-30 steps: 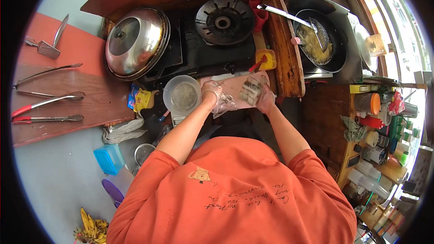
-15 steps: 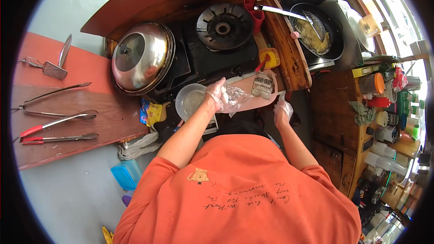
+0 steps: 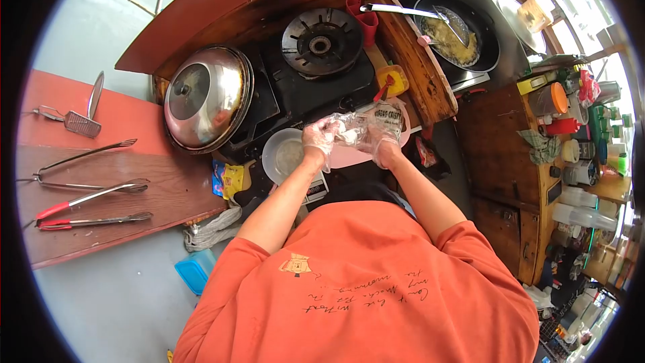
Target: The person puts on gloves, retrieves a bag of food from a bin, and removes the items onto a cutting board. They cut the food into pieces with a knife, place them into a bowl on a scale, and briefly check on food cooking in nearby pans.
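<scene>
Both my hands wear thin clear plastic gloves. My left hand (image 3: 318, 138) is closed on a crumpled clear plastic bag (image 3: 348, 130), held over a pink board (image 3: 348, 156). My right hand (image 3: 383, 146) meets the bag from the other side, its fingers curled onto the plastic. What the bag contains, if anything, I cannot make out. Just behind my right hand is a printed packet (image 3: 388, 115) with "Crispy" on it, at the board's right end. A translucent bowl (image 3: 284, 152) sits left of the board, close to my left hand, above a small scale (image 3: 316, 189).
Ahead stand a burner (image 3: 320, 45) and a lidded pan (image 3: 207, 99). A wooden partition (image 3: 423, 74) separates them from a wok (image 3: 485, 44) of frying food with a ladle in it. Several tongs (image 3: 94, 198) lie on the left table. A yellow tub (image 3: 392, 81) is beside the partition.
My right hand has come left from beyond the board's right end to the plastic bag. My left hand still holds the bag. The view has shifted slightly.
</scene>
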`<action>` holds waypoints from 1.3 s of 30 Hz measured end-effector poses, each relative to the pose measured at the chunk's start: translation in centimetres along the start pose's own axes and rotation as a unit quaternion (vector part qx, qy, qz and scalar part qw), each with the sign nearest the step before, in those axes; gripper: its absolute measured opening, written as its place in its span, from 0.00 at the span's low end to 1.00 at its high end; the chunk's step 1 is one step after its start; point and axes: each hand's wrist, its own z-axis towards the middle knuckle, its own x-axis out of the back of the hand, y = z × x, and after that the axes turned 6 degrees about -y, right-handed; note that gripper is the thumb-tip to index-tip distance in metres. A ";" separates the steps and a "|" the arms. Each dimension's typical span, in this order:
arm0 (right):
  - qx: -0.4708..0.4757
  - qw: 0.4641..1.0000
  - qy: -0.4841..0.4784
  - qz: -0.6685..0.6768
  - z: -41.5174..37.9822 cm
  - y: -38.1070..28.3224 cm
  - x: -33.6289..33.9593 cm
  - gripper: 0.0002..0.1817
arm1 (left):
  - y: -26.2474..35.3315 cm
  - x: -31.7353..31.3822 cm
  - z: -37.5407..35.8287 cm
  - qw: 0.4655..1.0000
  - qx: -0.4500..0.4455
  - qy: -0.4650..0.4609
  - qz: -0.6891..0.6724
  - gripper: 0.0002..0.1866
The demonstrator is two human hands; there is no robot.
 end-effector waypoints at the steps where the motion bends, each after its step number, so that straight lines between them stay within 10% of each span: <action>1: -0.016 0.997 -0.014 0.076 0.0 0.0 0.1 0.22 | 0.7 0.2 -0.6 0.994 -0.059 0.016 0.091 0.11; 3: -0.030 0.987 -0.030 0.152 0.0 -1.9 0.1 0.23 | 2.2 0.4 -1.4 0.976 -0.119 0.034 0.182 0.12; 5: -0.211 0.805 0.009 0.555 -0.5 -7.6 0.0 0.25 | 3.6 0.7 -2.0 0.898 -0.248 0.038 0.362 0.11; 8: -0.182 0.782 -0.057 0.594 -0.3 -7.3 -0.8 0.27 | 4.0 0.5 -1.8 0.867 -0.328 0.028 0.375 0.09; 15: -0.150 0.747 -0.060 0.645 0.7 -7.4 -2.2 0.25 | 6.2 -0.6 -2.7 0.833 -0.431 -0.032 0.345 0.10; 18: -0.040 0.810 -0.103 0.576 1.1 -7.0 -2.4 0.24 | 6.6 -0.8 -2.5 0.817 -0.457 -0.049 0.349 0.10; 20: -0.167 0.735 -0.057 0.654 0.8 -7.4 -2.4 0.24 | 7.2 -1.0 -2.8 0.814 -0.460 -0.054 0.350 0.10; 39: -0.172 0.756 -0.035 0.631 1.4 -6.9 -4.2 0.34 | 10.1 0.2 -2.9 0.816 -0.465 0.016 0.343 0.10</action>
